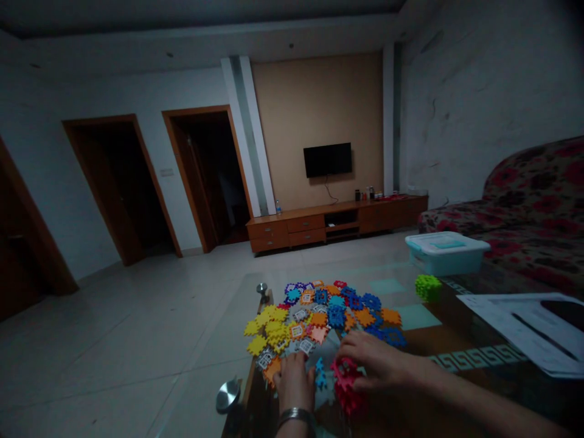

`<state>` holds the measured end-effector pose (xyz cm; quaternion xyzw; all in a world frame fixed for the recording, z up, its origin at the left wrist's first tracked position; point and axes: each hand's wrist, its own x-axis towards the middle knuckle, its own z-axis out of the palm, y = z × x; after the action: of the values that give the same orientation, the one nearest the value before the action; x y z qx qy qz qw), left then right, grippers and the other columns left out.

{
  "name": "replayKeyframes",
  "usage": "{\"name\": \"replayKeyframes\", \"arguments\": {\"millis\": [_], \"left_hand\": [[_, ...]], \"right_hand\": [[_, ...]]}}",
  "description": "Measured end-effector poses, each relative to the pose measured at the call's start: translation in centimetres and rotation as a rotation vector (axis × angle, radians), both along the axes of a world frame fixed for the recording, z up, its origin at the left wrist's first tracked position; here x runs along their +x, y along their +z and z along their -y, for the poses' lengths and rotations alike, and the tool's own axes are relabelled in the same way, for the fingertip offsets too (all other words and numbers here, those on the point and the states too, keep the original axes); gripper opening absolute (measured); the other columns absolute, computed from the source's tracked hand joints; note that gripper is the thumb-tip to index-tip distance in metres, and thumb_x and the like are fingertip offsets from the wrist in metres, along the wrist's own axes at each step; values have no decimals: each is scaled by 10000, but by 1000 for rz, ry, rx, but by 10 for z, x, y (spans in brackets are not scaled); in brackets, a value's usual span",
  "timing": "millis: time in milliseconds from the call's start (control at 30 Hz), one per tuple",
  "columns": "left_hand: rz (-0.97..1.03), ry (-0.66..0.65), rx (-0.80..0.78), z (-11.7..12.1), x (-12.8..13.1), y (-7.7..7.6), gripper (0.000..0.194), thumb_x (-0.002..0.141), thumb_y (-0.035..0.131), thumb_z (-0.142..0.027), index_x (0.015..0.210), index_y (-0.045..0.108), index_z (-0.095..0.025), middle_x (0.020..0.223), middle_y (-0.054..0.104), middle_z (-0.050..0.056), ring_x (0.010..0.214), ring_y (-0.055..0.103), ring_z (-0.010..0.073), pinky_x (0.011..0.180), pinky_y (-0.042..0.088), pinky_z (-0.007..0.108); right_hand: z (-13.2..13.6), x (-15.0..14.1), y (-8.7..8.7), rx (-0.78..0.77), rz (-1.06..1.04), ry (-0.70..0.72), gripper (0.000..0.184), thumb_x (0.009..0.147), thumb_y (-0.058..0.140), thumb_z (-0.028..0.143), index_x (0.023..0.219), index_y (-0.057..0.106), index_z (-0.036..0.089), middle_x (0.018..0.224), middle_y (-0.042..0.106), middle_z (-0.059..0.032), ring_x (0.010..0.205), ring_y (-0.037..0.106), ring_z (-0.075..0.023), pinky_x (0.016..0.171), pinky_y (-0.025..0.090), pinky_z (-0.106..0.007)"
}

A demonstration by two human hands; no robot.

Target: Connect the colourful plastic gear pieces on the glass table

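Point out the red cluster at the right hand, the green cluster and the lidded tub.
Red cluster (345,388): head view, its visible middle.
Green cluster (427,288): head view, its visible middle.
Lidded tub (449,262): head view, its front wall.

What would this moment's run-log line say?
left hand: at orange piece, contact unclear | right hand: holding red block | green cluster: on table, near lidded box
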<state>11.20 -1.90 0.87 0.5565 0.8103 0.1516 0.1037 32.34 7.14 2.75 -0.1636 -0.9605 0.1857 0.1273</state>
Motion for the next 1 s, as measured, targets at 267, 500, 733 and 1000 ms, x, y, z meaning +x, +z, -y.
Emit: {"name": "replayKeyframes", "arguments": {"millis": [267, 500, 733, 1000], "left_hand": [[-92, -14, -22, -6, 0, -15, 337, 827, 498, -185, 1115, 623, -308, 1208, 666, 71, 1183, 550, 306, 952, 427, 498], [-121, 15, -42, -11, 0, -31, 369, 796, 520, -166, 1123, 641, -288, 1222, 650, 117, 1196, 543, 347, 948, 415, 548], [-148, 104, -146, -16, -14, -45, 354, 752, 623, -192, 1073, 665, -335, 1221, 654, 122, 1213, 548, 369, 952, 419, 588], [-137, 114, -280, -20, 14, -28, 427, 739, 691, -241, 1155, 632, -316, 1307, 610, 113, 1287, 488, 360, 1018, 390, 599]], "right_hand": [[-13, -16, -4, -65, -34, -34, 429, 812, 722, 355, 1216, 616, 255, 1220, 594, -96, 1089, 553, -256, 937, 450, -370], [-75, -158, -11, 14, 60, -69, 491, 833, 582, 136, 1322, 559, 174, 1377, 552, -145, 1225, 531, -251, 1022, 434, -362], [-67, -219, -27, 69, 154, -35, 261, 822, 617, 286, 1059, 680, 197, 1146, 675, -127, 965, 634, -269, 796, 506, -362], [-76, -231, -29, 17, 128, -187, 164, 776, 627, 207, 896, 724, 152, 952, 723, -135, 867, 655, -272, 759, 493, -343]]}}
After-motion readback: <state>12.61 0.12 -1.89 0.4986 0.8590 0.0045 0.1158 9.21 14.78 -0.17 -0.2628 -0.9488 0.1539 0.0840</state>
